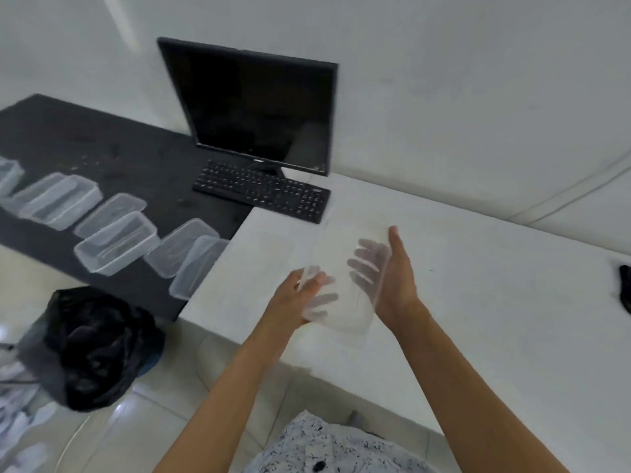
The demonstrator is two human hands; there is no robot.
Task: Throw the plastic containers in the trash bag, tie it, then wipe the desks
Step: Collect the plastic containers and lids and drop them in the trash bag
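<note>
A clear plastic container (345, 302) is held over the front edge of the white desk (478, 302). My left hand (293, 302) grips its near left end and my right hand (396, 285) cups its right side, fingers showing through the plastic. Several more clear containers (112, 247) lie in a row on the black desk (102, 141) to the left; one (194, 268) overhangs beside the white desk's corner. A black trash bag (88, 346) stands open on the tiled floor below the black desk.
A black monitor (256, 107) and keyboard (263, 189) stand at the back where the two desks meet. A dark object (625, 288) lies at the white desk's right edge. White items (20, 414) and a cable lie on the floor at left.
</note>
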